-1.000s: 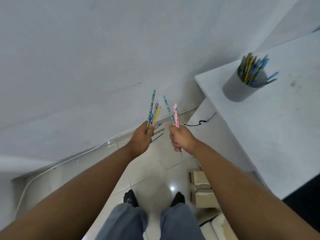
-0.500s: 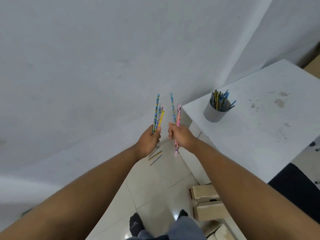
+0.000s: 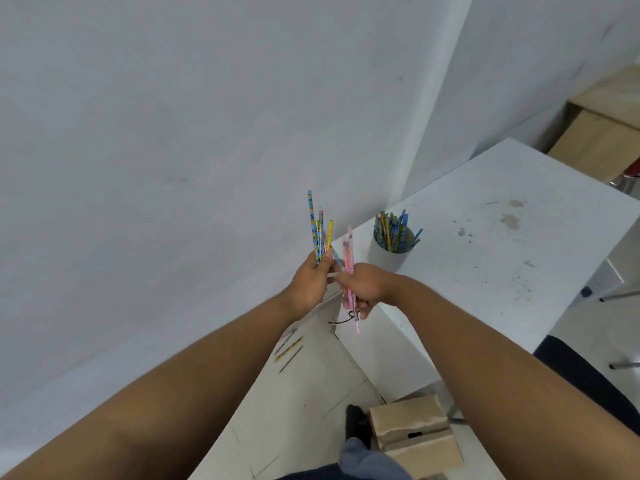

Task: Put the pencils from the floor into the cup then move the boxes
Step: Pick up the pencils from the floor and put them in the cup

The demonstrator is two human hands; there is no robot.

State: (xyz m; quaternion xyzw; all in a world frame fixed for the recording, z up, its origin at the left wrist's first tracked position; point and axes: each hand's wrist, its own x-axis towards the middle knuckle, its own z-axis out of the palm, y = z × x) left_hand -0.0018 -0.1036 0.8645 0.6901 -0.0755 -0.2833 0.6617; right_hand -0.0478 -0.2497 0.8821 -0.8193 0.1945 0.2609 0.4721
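My left hand (image 3: 309,282) grips a bunch of patterned blue and yellow pencils (image 3: 317,230) that stand upright. Right beside it, almost touching, my right hand (image 3: 365,285) holds a pink pencil (image 3: 349,258) and a blue one, tilted slightly. A grey cup (image 3: 386,256) holding several pencils stands on the near corner of the white table (image 3: 485,258), just right of my hands. Three more pencils (image 3: 290,348) lie on the tiled floor by the wall. Two cardboard boxes (image 3: 414,434) sit on the floor beside my foot.
A white wall fills the left and top. A black cable (image 3: 341,320) hangs at the table's side. A dark chair seat (image 3: 585,372) is at the right, with metal legs behind it. Wooden furniture (image 3: 599,140) stands at the far right.
The view has lifted and swung right, so the table and cup show more fully. My two hands have come closer together, now almost touching, with the pencils still held.
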